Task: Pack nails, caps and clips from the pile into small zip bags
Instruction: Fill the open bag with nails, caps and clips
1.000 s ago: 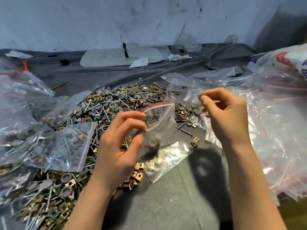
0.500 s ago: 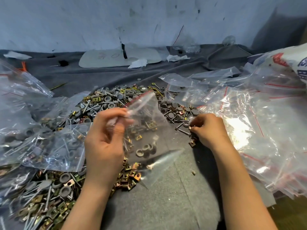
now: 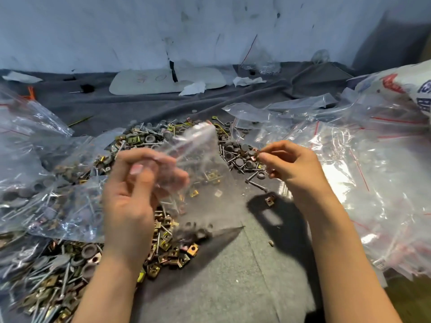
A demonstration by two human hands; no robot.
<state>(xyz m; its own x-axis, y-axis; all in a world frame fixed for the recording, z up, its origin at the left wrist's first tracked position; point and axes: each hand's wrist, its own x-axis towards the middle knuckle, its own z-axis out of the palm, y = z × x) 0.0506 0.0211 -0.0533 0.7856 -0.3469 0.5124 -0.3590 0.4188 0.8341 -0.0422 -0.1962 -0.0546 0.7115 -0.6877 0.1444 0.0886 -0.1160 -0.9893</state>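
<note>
The pile (image 3: 168,250) lies mid-tabletop (image 3: 233,287). Filled bags (image 3: 58,201) overlap its left side; empty bags (image 3: 373,183) are heaped on its right. Above it: zip bag (image 3: 210,190) in the left hand (image 3: 130,201), small part (image 3: 256,155) in the right hand (image 3: 289,164). A board (image 3: 163,80) lies behind.

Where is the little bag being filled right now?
In the head view the zip bag hangs centre-left, gripped by the left hand over the pile, with the right hand to its right.
</note>
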